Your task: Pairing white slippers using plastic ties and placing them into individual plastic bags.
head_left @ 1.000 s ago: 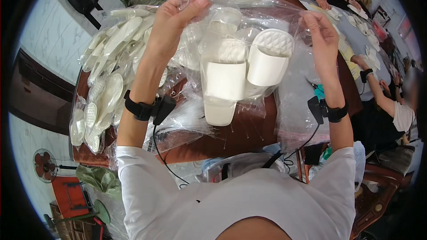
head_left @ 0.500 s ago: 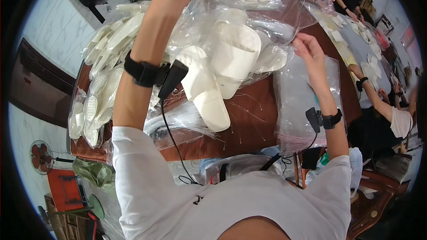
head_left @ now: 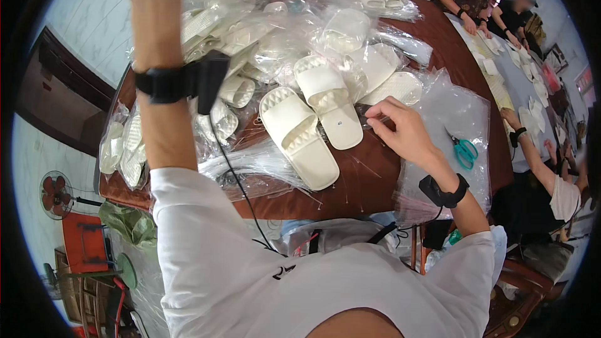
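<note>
here right hand (head_left: 400,130) fingers curled beside white slipper (head_left: 330,101); left arm raised.

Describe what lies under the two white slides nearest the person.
The two white slides rest on the brown table, beside the right hand. Clear bags touch their left edge; whatever lies beneath stays hidden.

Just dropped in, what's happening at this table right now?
A person sits at a brown table heaped with white slippers in clear bags. Two bare white slippers lie side by side in front. The right hand rests its fingertips beside them, on the table near a stack of clear bags. The left arm is raised, its hand out of frame.
</note>
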Motion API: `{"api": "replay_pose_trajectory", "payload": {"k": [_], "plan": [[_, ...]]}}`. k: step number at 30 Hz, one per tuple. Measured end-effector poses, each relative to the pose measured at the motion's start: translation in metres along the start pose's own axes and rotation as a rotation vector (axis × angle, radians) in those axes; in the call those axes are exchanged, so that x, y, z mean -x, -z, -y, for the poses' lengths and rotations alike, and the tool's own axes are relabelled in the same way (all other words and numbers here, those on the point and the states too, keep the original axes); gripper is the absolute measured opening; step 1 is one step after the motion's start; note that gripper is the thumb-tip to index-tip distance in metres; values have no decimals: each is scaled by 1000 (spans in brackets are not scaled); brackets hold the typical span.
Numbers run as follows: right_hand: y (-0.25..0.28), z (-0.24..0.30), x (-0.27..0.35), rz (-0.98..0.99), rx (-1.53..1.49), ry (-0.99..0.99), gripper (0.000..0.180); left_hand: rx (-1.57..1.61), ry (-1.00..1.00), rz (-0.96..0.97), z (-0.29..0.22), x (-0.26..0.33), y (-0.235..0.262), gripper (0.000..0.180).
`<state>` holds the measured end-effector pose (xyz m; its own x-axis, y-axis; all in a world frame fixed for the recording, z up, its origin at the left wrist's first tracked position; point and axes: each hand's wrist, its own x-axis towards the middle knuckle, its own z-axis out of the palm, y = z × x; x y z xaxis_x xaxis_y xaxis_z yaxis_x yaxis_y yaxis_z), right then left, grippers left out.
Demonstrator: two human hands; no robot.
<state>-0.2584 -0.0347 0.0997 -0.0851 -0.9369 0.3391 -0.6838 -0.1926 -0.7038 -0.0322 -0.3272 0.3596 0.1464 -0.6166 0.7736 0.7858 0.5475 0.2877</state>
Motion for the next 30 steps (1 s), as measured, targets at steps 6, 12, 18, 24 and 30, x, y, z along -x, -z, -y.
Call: {"api": "replay_pose_trajectory", "payload": {"k": [6, 12, 18, 24, 30], "plan": [[-44, -11, -12, 140, 216, 156, 39, -200, -75, -152, -159, -32, 124, 23], [-105, -42, -37, 59, 339, 298, 71, -90, 180, -285, -246, 6, 215, 18], [-150, -44, -60, -124, 284, 232, 39, -836, 195, -315, -275, 83, 284, 51], [-137, -39, -55, -319, 175, 265, 27, -43, 814, -371, -199, 176, 235, 35], [-63, 19, -29, -399, -543, -202, 34, 208, 1074, 31, -164, 171, 345, 31]]}}
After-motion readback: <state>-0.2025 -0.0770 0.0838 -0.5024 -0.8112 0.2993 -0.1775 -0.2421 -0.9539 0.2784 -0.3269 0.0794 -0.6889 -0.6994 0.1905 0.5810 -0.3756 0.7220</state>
